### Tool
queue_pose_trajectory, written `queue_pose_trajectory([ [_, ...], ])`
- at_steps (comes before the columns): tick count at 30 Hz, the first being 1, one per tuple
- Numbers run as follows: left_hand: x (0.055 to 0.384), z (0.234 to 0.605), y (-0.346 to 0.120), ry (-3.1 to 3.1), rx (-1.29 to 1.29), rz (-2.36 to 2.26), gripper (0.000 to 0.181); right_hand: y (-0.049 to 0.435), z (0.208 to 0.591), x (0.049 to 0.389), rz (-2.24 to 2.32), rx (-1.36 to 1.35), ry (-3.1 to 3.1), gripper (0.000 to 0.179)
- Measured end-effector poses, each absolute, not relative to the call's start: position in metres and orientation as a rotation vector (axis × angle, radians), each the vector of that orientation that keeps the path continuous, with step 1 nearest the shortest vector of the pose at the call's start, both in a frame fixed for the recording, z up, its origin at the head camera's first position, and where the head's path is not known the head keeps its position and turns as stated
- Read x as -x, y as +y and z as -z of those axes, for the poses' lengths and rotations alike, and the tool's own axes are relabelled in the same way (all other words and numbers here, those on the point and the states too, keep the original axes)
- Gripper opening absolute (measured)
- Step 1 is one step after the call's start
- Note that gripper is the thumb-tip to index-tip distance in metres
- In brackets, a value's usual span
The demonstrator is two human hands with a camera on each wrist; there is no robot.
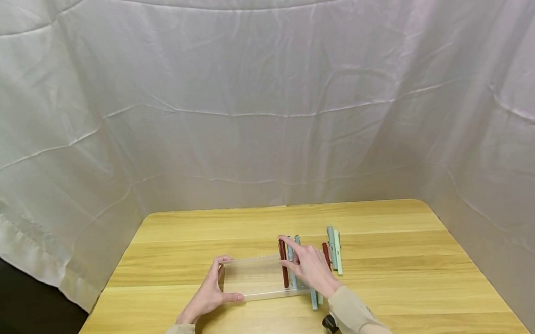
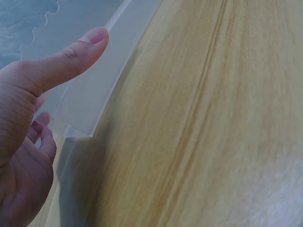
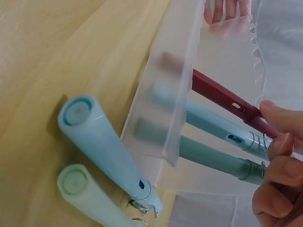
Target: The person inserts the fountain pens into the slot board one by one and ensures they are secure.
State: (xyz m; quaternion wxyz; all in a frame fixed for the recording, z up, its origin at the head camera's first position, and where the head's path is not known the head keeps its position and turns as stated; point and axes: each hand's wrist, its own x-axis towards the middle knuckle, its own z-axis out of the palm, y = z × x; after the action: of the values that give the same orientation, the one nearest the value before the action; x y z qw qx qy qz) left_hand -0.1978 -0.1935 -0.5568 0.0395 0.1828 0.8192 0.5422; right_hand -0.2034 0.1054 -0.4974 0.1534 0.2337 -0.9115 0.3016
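My left hand (image 1: 209,289) grips the left end of a clear plastic tray (image 1: 251,276) with notched edges, thumb on the near side wall and fingers on the far side. Inside the tray, toward its right end, lies a dark red pen (image 3: 222,94), which my right hand (image 1: 314,267) pinches near the cap. Next to it in the tray are a light blue pen (image 3: 213,124) and a grey-green pen (image 3: 210,156). Just outside the tray's near wall, a second light blue pen (image 3: 106,146) and a pale green pen (image 3: 90,198) lie on the table, partly hidden in the head view.
Right of my right hand, another dark red pen (image 1: 326,254), a grey-blue pen (image 1: 331,247) and a pale green pen (image 1: 338,254) lie side by side on the wooden table (image 1: 394,282). Pale cloth curtains (image 1: 266,146) stand around the table's back and sides.
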Motion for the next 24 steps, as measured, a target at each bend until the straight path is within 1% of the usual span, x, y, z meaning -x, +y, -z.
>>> queue_pose_trajectory([
  [10,0.196,0.553,-0.195,2.491,-0.552,-1.658,0.102,0.104,0.497,0.204,-0.797,-0.644,-2.645,0.061],
  [14,0.196,0.553,-0.195,2.484,-0.54,-1.656,0.101,0.104,0.498,0.203,-0.803,-0.658,-2.619,0.065],
  [19,0.197,0.553,-0.195,2.479,-0.527,-1.664,0.1,0.107,0.498,0.2,-0.907,-0.603,-2.668,0.07],
  [24,0.198,0.556,-0.195,2.497,-0.584,-1.676,0.098,0.116,0.503,0.198,-1.052,-0.537,-2.627,0.068],
])
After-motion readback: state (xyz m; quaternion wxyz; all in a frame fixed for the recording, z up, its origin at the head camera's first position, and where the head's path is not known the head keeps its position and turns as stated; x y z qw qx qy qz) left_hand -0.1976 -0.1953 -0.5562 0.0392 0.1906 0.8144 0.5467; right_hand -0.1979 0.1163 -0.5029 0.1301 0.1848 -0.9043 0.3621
